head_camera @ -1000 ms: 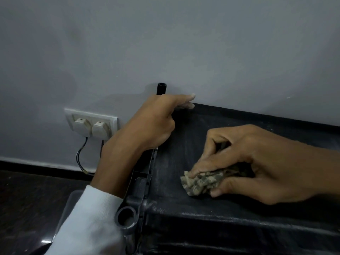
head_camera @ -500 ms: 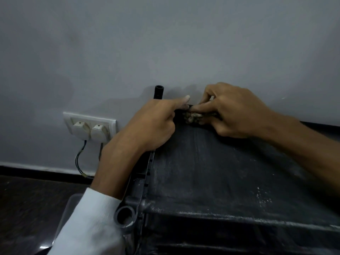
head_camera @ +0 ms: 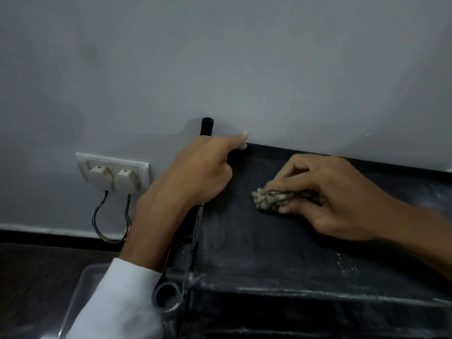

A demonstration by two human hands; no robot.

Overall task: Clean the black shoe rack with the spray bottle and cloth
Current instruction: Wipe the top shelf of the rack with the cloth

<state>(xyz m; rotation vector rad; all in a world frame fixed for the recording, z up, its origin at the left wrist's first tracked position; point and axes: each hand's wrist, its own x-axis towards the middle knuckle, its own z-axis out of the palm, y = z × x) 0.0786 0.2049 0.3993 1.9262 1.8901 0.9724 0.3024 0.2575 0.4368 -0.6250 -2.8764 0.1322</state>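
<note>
The black shoe rack fills the lower right, its dusty top shelf running along the wall. My right hand pinches a crumpled, mottled beige cloth and presses it onto the shelf's middle rear. My left hand rests on the rack's left rear corner, fingers curled round the frame beside the black upright tube, with the index finger stretched along the back rail. No spray bottle is in view.
A grey wall stands directly behind the rack. A white double socket with two plugs and dangling wires sits low on the wall at left. A clear plastic container lies on the dark floor under my left sleeve.
My right hand has drawn the cloth back from the rear left corner toward the shelf's middle. My left hand has stayed on the corner.
</note>
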